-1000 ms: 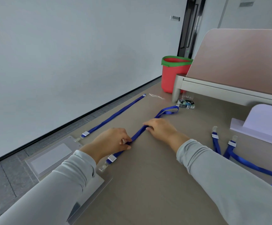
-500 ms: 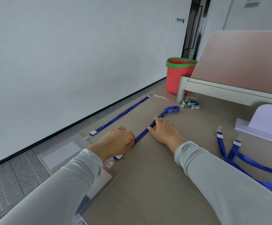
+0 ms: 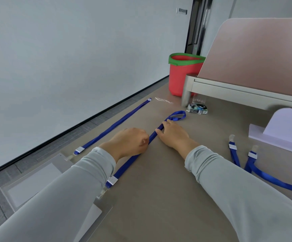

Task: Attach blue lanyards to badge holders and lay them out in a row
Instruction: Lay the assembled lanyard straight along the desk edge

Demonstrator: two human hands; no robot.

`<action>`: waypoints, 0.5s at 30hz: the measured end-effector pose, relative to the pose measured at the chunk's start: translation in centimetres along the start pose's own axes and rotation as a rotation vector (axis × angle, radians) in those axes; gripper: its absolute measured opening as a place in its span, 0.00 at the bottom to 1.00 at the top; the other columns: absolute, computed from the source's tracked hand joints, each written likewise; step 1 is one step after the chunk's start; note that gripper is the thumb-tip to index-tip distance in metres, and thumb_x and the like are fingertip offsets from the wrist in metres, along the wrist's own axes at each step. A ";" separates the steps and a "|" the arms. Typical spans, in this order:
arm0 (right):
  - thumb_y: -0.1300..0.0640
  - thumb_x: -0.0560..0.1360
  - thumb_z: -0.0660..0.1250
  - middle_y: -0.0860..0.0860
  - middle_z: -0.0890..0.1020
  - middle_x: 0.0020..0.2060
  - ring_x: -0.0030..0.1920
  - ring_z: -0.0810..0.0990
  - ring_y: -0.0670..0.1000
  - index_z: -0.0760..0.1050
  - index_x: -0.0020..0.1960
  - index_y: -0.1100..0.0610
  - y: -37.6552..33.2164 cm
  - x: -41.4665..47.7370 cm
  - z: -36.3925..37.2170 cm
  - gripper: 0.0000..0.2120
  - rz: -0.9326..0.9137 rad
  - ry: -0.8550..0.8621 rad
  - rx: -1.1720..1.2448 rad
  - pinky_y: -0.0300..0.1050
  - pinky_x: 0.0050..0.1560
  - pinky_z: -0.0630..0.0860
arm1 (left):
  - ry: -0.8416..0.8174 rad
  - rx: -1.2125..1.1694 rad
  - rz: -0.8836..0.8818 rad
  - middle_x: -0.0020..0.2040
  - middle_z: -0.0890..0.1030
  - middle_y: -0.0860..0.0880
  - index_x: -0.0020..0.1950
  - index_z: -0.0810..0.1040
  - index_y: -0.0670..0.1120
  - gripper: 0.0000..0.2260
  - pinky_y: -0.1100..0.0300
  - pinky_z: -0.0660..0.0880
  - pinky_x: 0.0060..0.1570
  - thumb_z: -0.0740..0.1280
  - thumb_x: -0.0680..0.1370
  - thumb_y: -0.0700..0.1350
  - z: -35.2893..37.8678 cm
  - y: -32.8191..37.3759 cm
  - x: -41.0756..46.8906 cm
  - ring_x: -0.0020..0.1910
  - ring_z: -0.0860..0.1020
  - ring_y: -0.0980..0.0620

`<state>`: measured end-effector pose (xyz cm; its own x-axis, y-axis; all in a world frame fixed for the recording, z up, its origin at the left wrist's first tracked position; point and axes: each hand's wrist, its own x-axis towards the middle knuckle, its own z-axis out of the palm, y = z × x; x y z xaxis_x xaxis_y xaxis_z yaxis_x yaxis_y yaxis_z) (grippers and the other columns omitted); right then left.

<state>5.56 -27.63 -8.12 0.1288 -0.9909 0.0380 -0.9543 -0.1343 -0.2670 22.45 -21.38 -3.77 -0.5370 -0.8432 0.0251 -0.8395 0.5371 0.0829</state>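
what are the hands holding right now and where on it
Both hands press the second blue lanyard against the table: left hand at mid-strap, right hand farther along, just short of the end loop.

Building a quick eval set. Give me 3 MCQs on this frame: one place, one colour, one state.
1. Where does the red bin stand?
A. at the desk's far end, by the partition post
B. beside the near badge holder
C. under the right sleeve

2. What colour is the bin's rim?
A. blue
B. green
C. white

3. How is the lanyard under the hands lying?
A. hanging off the desk edge
B. rolled into a coil
C. stretched along the desk, looped open at its far end

Key: 1 A, the bin sits far back next to the post. 2 B, a green band tops the red body. 3 C, the left hand and right hand press it flat, with the loop beyond.
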 end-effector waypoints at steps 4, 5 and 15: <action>0.44 0.78 0.54 0.59 0.66 0.69 0.68 0.67 0.58 0.62 0.69 0.62 0.7 1.2 -0.1 0.27 0.085 0.043 0.003 0.53 0.65 0.67 | 0.018 -0.012 0.028 0.55 0.78 0.50 0.61 0.78 0.48 0.14 0.62 0.70 0.51 0.58 0.79 0.44 0.1 -0.4 1.3 0.54 0.75 0.53; 0.45 0.78 0.54 0.59 0.67 0.69 0.67 0.68 0.58 0.61 0.69 0.62 0.8 1.4 -0.2 0.27 0.107 0.053 -0.007 0.53 0.65 0.67 | 0.006 0.003 0.030 0.53 0.78 0.50 0.59 0.79 0.47 0.13 0.62 0.70 0.49 0.58 0.79 0.45 0.2 -0.5 1.6 0.53 0.75 0.52; 0.59 0.78 0.57 0.56 0.72 0.62 0.59 0.74 0.58 0.72 0.61 0.59 4.0 3.2 -0.6 0.14 0.093 0.227 0.171 0.49 0.55 0.72 | -0.007 -0.170 0.005 0.53 0.80 0.52 0.53 0.80 0.46 0.09 0.55 0.74 0.56 0.62 0.77 0.44 0.6 -1.1 4.1 0.52 0.77 0.53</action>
<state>1.98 -31.36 -8.46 -0.0394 -0.9759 0.2147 -0.8975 -0.0599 -0.4370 21.15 -25.42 -4.31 -0.5423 -0.8399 0.0192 -0.8107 0.5292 0.2506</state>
